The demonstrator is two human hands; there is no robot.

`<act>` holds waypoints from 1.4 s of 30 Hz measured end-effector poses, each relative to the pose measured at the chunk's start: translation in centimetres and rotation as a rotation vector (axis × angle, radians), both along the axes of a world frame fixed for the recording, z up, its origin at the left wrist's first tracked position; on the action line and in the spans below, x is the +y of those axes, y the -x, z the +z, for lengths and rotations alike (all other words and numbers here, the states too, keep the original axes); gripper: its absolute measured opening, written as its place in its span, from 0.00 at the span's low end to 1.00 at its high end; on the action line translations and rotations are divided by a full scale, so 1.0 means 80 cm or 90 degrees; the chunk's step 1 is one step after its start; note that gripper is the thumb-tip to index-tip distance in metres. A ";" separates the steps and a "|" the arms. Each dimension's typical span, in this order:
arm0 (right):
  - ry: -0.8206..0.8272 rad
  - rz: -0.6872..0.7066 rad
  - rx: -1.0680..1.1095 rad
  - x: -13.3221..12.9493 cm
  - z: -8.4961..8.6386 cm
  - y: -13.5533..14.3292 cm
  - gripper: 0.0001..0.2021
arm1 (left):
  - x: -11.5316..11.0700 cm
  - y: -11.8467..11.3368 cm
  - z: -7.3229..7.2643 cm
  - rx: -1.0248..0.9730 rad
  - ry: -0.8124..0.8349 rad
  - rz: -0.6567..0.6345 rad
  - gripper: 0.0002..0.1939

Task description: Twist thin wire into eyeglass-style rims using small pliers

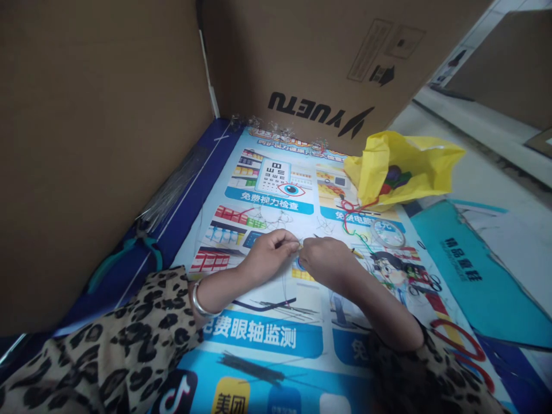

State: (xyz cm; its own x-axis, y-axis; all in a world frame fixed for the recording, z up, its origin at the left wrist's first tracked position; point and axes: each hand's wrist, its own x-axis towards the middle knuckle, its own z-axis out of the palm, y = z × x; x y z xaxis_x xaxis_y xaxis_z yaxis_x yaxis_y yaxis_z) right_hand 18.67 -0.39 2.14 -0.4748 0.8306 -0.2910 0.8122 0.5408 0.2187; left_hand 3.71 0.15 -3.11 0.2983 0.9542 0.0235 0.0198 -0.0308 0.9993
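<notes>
Dark wires [252, 368] sit at 6 o'clock from the left hand [276, 256], whose thumb and finger are pinched together. Right hand [326, 260] is curled closed at 3 o'clock, both on what's probably a thin wire [301, 245] between them, tbh too fine to be sure. Pliers [112, 258] over at 9, yellow bag [374, 167] gaping at 2.

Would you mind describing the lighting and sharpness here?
Head view: dim light; left cardboard panel shaded, yellow bag brighter; dark strand bundle near the bottom blurred; detail between the left hand and right hand too fine to make out.
</notes>
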 end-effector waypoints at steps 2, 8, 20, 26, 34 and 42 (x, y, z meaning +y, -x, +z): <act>0.002 0.006 0.003 0.000 -0.002 0.001 0.14 | 0.000 0.000 0.000 -0.002 0.001 -0.001 0.05; -0.001 -0.010 0.036 0.001 -0.005 0.003 0.12 | 0.000 0.000 0.002 -0.007 0.002 -0.007 0.04; 0.039 -0.051 0.034 0.003 0.004 -0.003 0.14 | 0.001 0.001 0.001 -0.007 -0.006 -0.008 0.05; 0.003 -0.029 0.037 -0.001 -0.002 0.002 0.13 | 0.001 0.000 -0.001 -0.005 -0.012 -0.005 0.05; -0.002 -0.056 0.116 0.001 -0.008 0.002 0.10 | 0.001 0.000 0.000 -0.011 -0.009 -0.008 0.05; 0.033 -0.056 0.106 0.005 -0.002 -0.007 0.11 | 0.001 0.000 -0.001 0.007 -0.010 -0.005 0.05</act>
